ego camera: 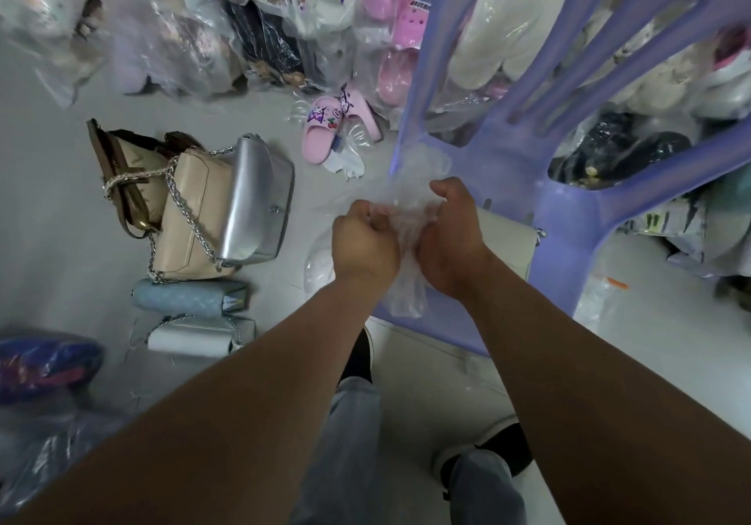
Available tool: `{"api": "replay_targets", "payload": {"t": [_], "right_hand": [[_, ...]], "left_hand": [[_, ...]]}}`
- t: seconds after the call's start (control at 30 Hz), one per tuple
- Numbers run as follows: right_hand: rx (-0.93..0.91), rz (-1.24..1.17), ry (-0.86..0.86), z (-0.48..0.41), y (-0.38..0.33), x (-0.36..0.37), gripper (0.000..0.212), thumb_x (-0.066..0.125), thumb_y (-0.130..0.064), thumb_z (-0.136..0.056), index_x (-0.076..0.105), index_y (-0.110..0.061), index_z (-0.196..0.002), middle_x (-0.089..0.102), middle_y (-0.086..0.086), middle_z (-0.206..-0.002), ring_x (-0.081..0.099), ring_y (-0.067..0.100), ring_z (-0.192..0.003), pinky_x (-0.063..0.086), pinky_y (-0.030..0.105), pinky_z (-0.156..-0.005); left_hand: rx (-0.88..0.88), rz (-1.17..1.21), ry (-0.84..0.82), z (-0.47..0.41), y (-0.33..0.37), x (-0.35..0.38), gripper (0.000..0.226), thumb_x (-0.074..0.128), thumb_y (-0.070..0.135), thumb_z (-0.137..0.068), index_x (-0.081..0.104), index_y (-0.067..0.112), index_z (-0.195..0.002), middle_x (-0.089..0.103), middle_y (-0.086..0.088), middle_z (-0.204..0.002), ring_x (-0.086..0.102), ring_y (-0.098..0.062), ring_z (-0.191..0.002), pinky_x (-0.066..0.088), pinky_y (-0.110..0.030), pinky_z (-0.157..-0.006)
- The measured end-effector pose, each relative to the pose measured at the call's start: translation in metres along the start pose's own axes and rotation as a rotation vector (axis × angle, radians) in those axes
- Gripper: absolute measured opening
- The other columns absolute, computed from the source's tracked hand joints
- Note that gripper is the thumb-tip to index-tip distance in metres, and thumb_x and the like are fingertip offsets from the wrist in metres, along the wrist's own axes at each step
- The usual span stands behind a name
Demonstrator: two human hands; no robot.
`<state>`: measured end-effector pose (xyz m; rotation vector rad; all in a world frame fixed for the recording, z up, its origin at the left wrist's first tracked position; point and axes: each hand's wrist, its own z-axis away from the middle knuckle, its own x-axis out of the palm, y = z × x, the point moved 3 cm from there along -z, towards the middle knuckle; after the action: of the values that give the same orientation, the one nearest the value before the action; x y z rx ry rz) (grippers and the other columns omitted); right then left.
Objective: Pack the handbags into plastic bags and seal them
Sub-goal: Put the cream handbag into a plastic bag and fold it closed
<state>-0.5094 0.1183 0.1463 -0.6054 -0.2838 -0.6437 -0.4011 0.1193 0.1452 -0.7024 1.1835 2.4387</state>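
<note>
Left hand (363, 242) and right hand (451, 236), fingers curled, grip a crumpled clear plastic bag (406, 299) between them above the seat of a purple chair (569, 215). Unpacked, on the floor (48, 219) at left, well apart from the hands: silver handbag (258, 199) against beige handbag (191, 215), brown handbag (122, 175) behind, blue handbag (183, 297) and white handbag (191, 339) nearer the person.

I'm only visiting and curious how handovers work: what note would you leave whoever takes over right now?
Hands: left hand and right hand both grip one crumpled clear plastic bag above the purple chair.
On the chair seat: pale handbag, apparently unbagged.
Floor, left: silver handbag, beige handbag, brown handbag, blue handbag, white handbag, all unbagged.
Done: bag in hand. Left: open it, pack and seal every handbag.
</note>
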Motion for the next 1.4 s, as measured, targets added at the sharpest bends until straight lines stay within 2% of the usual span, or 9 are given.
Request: {"api": "replay_targets", "payload": {"t": [0.17, 0.33, 0.47, 0.53, 0.6, 0.83, 0.97, 1.1, 1.4], "right_hand": [[-0.117, 0.220, 0.321, -0.002, -0.009, -0.016, 0.022, 0.058, -0.017, -0.071, 0.057, -0.005, -0.090, 0.056, 0.008, -0.067, 0.049, 0.019, -0.053, 0.040, 0.029, -0.055], [-0.198, 0.258, 0.638, -0.009, -0.019, -0.032, 0.021, 0.050, -0.015, -0.080, 0.054, -0.005, -0.098, 0.050, 0.015, -0.087, 0.046, 0.026, -0.071, 0.032, 0.028, -0.058], [-0.134, 0.019, 0.529, -0.004, -0.023, -0.023, 0.020, 0.040, -0.017, -0.097, 0.057, -0.014, -0.087, 0.054, 0.007, -0.076, 0.049, 0.023, -0.058, 0.038, 0.025, -0.050], [-0.215, 0.123, 0.511, -0.002, -0.022, -0.028, 0.025, 0.040, -0.021, -0.095, 0.065, -0.016, -0.094, 0.067, 0.007, -0.087, 0.061, 0.026, -0.072, 0.050, 0.031, -0.062], [-0.350, 0.618, 0.604, 0.002, -0.023, -0.042, 0.027, 0.044, -0.020, -0.088, 0.066, -0.022, -0.103, 0.070, 0.005, -0.109, 0.066, 0.029, -0.098, 0.056, 0.041, -0.085], [-0.165, 1.546, 0.415, -0.006, -0.015, -0.054, 0.084, 0.065, -0.050, -0.085, 0.027, -0.027, -0.157, 0.028, 0.006, -0.163, 0.019, 0.033, -0.151, 0.020, 0.053, -0.119], [-0.108, 1.702, 0.369, -0.008, -0.026, -0.048, 0.102, 0.064, -0.070, -0.081, 0.012, -0.032, -0.160, 0.027, 0.010, -0.159, 0.021, 0.042, -0.143, 0.024, 0.055, -0.112], [-0.045, 1.819, 0.365, -0.010, -0.037, -0.047, 0.114, 0.067, -0.083, -0.069, 0.022, -0.028, -0.158, 0.026, 0.015, -0.154, 0.020, 0.043, -0.142, 0.022, 0.054, -0.113], [-0.072, 1.604, 0.243, -0.007, -0.050, -0.048, 0.115, 0.084, -0.081, -0.037, 0.043, -0.022, -0.127, 0.058, 0.000, -0.118, 0.055, 0.031, -0.120, 0.042, 0.053, -0.105]], "left_hand": [[-0.100, 0.113, 0.288, -0.015, 0.012, -0.018, 0.024, 0.038, 0.020, -0.104, 0.056, 0.006, -0.110, 0.057, -0.006, -0.096, 0.051, -0.024, -0.086, 0.027, -0.021, -0.067], [-0.059, 0.133, 0.451, -0.023, 0.018, -0.037, 0.025, 0.041, 0.029, -0.105, 0.055, 0.008, -0.103, 0.053, -0.003, -0.086, 0.046, -0.022, -0.080, 0.024, -0.022, -0.064], [0.030, 0.116, 0.544, -0.031, 0.018, -0.049, 0.021, 0.040, 0.036, -0.103, 0.045, 0.020, -0.091, 0.061, -0.005, -0.085, 0.056, -0.030, -0.081, 0.033, -0.031, -0.065], [0.094, 0.109, 0.572, -0.035, 0.020, -0.054, 0.024, 0.038, 0.042, -0.100, 0.046, 0.020, -0.094, 0.065, -0.008, -0.092, 0.060, -0.033, -0.087, 0.045, -0.039, -0.071], [0.133, 0.133, 0.591, -0.036, 0.023, -0.055, 0.030, 0.038, 0.041, -0.099, 0.051, 0.015, -0.107, 0.065, -0.009, -0.101, 0.061, -0.033, -0.094, 0.048, -0.042, -0.077], [0.751, -0.257, 0.382, -0.009, 0.048, -0.035, 0.061, 0.075, 0.035, -0.072, 0.050, 0.009, -0.121, 0.053, -0.014, -0.108, 0.052, -0.034, -0.100, 0.046, -0.042, -0.087], [0.841, -0.788, 0.237, -0.004, 0.030, -0.019, 0.077, 0.083, 0.024, -0.055, 0.051, 0.026, -0.125, 0.048, -0.010, -0.103, 0.044, -0.029, -0.089, 0.041, -0.038, -0.076], [0.778, -1.118, 0.241, -0.005, 0.007, -0.014, 0.055, 0.076, 0.013, -0.055, 0.062, 0.022, -0.107, 0.050, -0.008, -0.102, 0.046, -0.027, -0.088, 0.038, -0.035, -0.075], [0.562, -1.282, 0.270, -0.006, -0.025, -0.019, 0.066, 0.060, 0.026, -0.081, 0.041, 0.014, -0.144, 0.049, -0.005, -0.113, 0.051, -0.023, -0.098, 0.042, -0.031, -0.083]]}}
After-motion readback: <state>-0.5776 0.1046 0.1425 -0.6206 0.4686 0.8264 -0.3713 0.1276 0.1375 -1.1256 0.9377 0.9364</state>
